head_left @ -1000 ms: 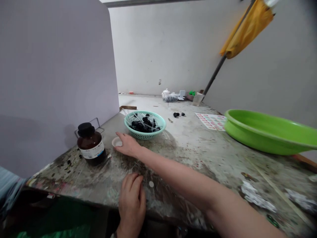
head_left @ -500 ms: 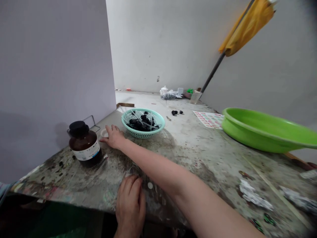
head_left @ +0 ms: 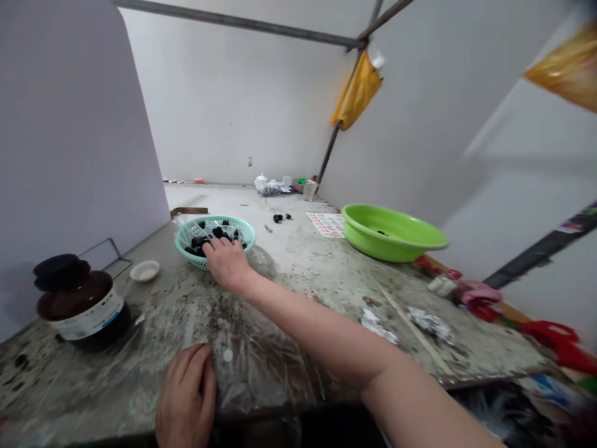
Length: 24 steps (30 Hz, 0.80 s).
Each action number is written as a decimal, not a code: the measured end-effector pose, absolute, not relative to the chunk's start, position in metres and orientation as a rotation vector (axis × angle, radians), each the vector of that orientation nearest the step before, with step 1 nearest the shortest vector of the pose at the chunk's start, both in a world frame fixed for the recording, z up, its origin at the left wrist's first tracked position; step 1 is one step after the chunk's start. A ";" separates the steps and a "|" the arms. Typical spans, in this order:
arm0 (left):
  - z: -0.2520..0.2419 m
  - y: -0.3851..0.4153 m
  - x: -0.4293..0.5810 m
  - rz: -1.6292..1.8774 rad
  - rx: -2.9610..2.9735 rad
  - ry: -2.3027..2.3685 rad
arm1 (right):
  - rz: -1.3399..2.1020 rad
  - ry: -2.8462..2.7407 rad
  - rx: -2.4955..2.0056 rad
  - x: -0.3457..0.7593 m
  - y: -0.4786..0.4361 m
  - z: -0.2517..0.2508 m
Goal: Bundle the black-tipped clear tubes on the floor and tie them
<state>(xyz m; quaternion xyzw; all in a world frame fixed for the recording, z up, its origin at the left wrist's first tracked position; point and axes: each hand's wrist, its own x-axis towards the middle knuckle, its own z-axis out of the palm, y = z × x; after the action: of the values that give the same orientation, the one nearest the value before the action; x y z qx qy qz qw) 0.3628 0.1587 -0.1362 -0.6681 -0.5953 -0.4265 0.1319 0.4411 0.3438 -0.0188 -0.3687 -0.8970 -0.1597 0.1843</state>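
A: Bench (head_left: 326, 274) first, since everything we see sits on it: stained and mottled, with a pale partition board (head_left: 69, 155) standing along its left side. What do we list next?

B: We take the green basin (head_left: 394, 233), far right and well apart from both hands. Then the brown bottle (head_left: 79, 302) with its black cap, upright at the near left.

A: And the teal basket (head_left: 184, 239)?

B: It stands mid-bench beyond the bottle, and that is where we find the right hand (head_left: 227, 261). Its fingers reach over the near rim and lie on the black pieces (head_left: 199, 241) heaped inside. We cannot tell whether they pinch one or only touch, because the fingertips are hidden among the pieces.

A: What has changed, as we read it?

B: A second ago that hand lay at the small white dish (head_left: 144, 270), close by the bottle. Now the dish stands alone, left of the basket, with nothing of the hand on it. So we judge that the dish has been let go and the work in hand has passed to the basket's contents. Our view has also swung to the right.

A: The left hand (head_left: 186, 395)?

B: It has not stirred. It lies flat, palm down, fingers relaxed and gripping nothing, pressing a clear film (head_left: 261, 373) at the near edge. A tiny white disc (head_left: 227, 355) lies just beside its fingertips, apart from them.
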 end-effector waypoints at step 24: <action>-0.142 0.160 0.351 -1.044 -1.942 -1.706 | -0.442 -2.716 -1.184 0.585 0.320 -0.009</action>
<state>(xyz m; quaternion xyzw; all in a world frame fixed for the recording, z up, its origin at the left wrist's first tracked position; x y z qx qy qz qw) 0.3507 0.1599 -0.1416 -0.6857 -0.6024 -0.3687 0.1759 0.5848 0.3200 -0.0088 -0.3942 -0.9042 -0.1471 0.0731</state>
